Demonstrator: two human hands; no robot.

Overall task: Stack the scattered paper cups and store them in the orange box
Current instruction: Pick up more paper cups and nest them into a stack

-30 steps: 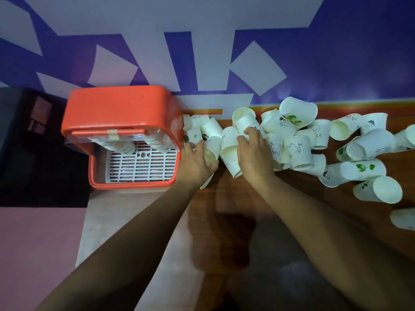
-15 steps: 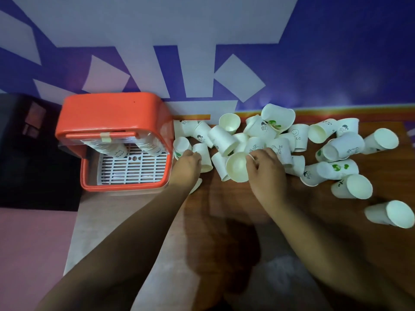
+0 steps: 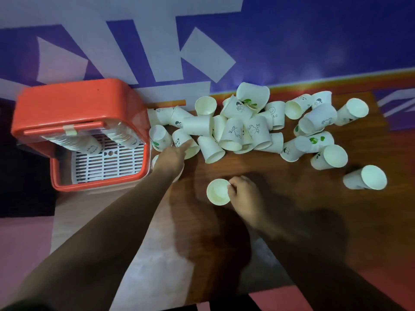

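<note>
Wooden tabletop (image 3: pixel 292 212) is filling the centre and right of the frame. The orange box (image 3: pixel 67 102) is sitting at the upper left, lid up, with a white grid tray (image 3: pixel 107 163) inside and two stacked cups rows (image 3: pixel 122 136) lying at its upper end. The loose cups (image 3: pixel 244 131) are lying in a heap across the upper centre and right, mostly tipped on their sides, some touching, with a few strays well apart at the right edge. The left hand (image 3: pixel 169 159) is reaching into the heap's left end just beside the box, fingers stretched onto a tipped cup. A white rim is showing under the palm, but whether the hand is gripping it cannot be told. The right hand (image 3: pixel 244 194) is pinching the rim of a single cup (image 3: pixel 217 191) at centre frame, mouth up, clear of the heap. Likely step: nesting this cup with the next one. To do it well, the person is best keeping the pinch light so the rim is not crushed, turning both cups the same way, lining up mouth to base before pushing, and taking cups from the heap's near edge so nothing is rolling off.
</note>
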